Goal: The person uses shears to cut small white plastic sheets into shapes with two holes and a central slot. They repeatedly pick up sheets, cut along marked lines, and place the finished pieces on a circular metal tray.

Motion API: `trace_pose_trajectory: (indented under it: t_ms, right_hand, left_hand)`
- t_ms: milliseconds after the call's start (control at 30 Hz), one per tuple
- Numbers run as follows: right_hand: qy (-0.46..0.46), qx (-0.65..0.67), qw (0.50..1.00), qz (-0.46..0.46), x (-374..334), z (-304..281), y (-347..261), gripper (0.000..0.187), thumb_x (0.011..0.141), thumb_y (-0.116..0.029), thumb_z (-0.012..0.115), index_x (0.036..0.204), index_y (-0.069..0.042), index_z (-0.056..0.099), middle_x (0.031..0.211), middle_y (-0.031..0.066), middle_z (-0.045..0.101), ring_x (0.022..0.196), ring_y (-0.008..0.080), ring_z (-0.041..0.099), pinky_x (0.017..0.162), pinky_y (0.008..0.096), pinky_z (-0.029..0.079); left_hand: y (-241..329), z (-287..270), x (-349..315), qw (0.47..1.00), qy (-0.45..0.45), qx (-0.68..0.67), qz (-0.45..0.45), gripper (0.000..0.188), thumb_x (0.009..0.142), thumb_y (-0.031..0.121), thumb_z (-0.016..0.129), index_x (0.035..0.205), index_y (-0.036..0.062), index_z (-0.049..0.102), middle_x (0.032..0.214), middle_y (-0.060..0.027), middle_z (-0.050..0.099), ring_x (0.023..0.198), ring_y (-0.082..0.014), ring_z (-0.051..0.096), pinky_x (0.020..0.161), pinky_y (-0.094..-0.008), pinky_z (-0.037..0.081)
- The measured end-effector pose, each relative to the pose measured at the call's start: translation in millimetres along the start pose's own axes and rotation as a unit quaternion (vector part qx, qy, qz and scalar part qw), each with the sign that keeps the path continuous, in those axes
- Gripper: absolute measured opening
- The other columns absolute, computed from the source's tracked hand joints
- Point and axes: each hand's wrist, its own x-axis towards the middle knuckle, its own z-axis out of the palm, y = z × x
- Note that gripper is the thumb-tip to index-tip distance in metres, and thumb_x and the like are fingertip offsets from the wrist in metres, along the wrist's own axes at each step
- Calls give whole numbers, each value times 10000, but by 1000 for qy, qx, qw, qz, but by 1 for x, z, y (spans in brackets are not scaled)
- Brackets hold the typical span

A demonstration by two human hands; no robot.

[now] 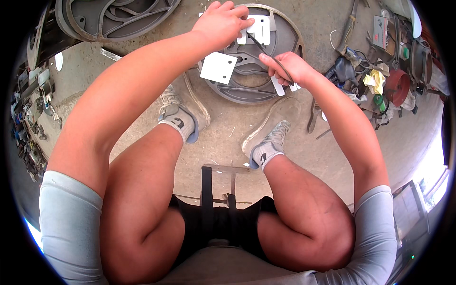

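Note:
A round grey metal disc [240, 92] with a raised rim and ribs lies on the floor ahead of my feet. On it rest several flat white pieces, among them a squarish white plate [219, 68] with dark holes at its right side. My left hand [221, 21] reaches over the disc's far edge, fingers bent and pinched at a white flat piece [259, 31]. My right hand [290, 68] grips a slim dark tool [261, 46] with a curved near end. Its far tip meets the white piece beside my left fingers. Under my right hand lies a white strip [277, 86].
A second metal disc [118, 33] stands at the upper left. At the right lie a hammer-like tool [348, 33], a dark power tool [341, 70], yellow crumpled paper [375, 81] and a red round part [398, 88]. Assorted small parts [35, 133] line the left. My shoes flank the near side.

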Motion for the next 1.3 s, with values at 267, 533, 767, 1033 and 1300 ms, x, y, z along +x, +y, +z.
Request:
trace_pose_trajectory:
  t_ms: [267,533,767,1033,1300]
  right_hand:
    - [18,-52,998,12,-6,1,-5,745,928,-727,716,825,10,717,639,77,634,516,165,607,536,320,516]
    - [42,53,998,-2,-24,4,41,663,979,-645,708,879,10,706,662,68,637,556,150,624,546,309,515]
    - [166,216,962,-26,-73,17,80,586,1032,-567,690,902,5,700,702,30,621,582,121,618,543,275,493]
    - [308,400,863,12,-83,52,117,551,1045,-541,691,898,-10,674,688,11,573,557,126,610,522,269,486]
    - [321,391,863,-18,-80,36,140,574,1004,-558,740,912,7,709,704,26,617,585,128,641,546,276,520]
  left_hand:
    - [1,-4,-1,1000,-8,-18,-4,500,930,276,777,1425,288,706,1320,77,625,1204,-183,583,1030,-397,457]
    - [-4,8,0,1000,-6,-29,-9,492,926,247,787,1413,267,715,1319,67,628,1203,-190,582,1035,-398,454]
    - [2,3,-2,999,-3,-47,-6,544,916,242,812,1443,233,676,1337,21,608,1236,-224,577,1055,-415,459]
    - [17,-1,12,997,-12,-69,-19,689,820,264,904,1437,144,623,1497,-77,549,1388,-301,523,1130,-446,451]
    - [33,-4,9,995,34,-94,-23,738,755,219,912,1398,82,576,1429,-112,565,1347,-326,535,1125,-460,448]
